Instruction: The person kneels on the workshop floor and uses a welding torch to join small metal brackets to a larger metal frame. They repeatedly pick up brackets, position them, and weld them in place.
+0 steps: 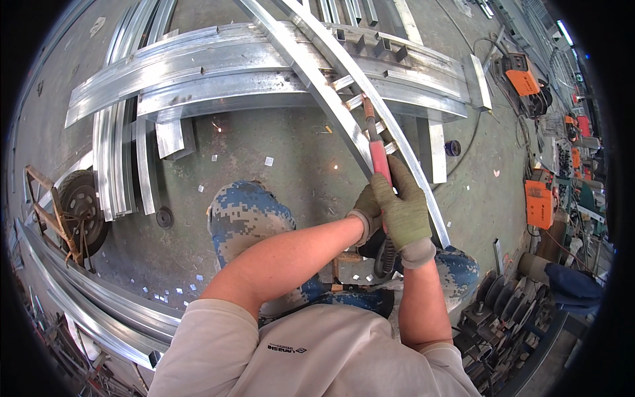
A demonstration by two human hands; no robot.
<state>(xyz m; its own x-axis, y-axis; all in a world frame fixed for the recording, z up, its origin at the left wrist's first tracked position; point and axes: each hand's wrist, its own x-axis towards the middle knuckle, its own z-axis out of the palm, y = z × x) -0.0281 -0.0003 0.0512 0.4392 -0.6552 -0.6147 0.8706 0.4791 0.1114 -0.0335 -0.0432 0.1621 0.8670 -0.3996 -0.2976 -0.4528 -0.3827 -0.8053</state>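
Both my hands wear olive work gloves and close around a welding torch with a red handle and a copper-coloured nozzle. My right hand wraps the handle, while my left hand grips from the left, its fingers partly hidden. The nozzle points away from me, close to a short crosspiece between two long metal rails. Several short crosspieces join these rails like ladder rungs, some with brownish marks at their ends. From below my hands, the torch's dark ribbed cable runs down between my knees.
Wide galvanized channels lie crosswise under the rails. Stacked long profiles stretch along the left, near a wheeled cart. Orange welding machines stand at right, with cables on the floor. Stacked discs sit at lower right.
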